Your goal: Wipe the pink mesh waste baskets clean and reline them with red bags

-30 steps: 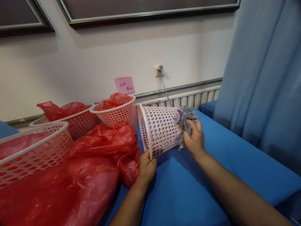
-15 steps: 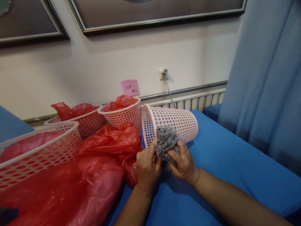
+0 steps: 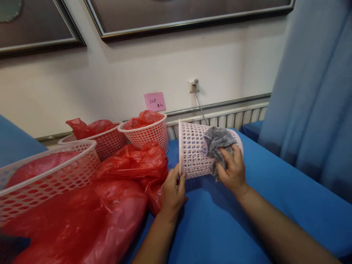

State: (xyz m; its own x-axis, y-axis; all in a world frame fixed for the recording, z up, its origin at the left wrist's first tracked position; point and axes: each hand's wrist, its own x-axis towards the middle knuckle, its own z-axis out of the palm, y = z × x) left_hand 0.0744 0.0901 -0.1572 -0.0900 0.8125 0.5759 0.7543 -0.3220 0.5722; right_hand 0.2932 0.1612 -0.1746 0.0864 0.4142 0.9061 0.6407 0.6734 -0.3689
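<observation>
A pale pink perforated plastic basket [image 3: 192, 146] lies on its side above the blue-covered surface, its rim facing left. My left hand [image 3: 173, 190] grips the lower part of that rim, with the fingers partly hidden behind it. My right hand [image 3: 232, 167] is closed on a crumpled grey cloth [image 3: 220, 141] and presses it against the basket's outer wall, near the base end. Just left of my left hand lie crumpled red plastic bags [image 3: 132, 161].
More baskets holding red bags stand at the left: a near one [image 3: 88, 150], one behind it [image 3: 115, 141] and a smaller one [image 3: 154, 134]. A blue sheet [image 3: 275, 190] covers the surface. Behind are a radiator [image 3: 231, 119] and a socket [image 3: 194, 86]; a blue curtain [image 3: 305, 102] hangs right.
My right hand has slid the grey cloth from near the rim rightward and up along the basket's side. The basket has turned, so its opening no longer shows. My left hand still holds the rim.
</observation>
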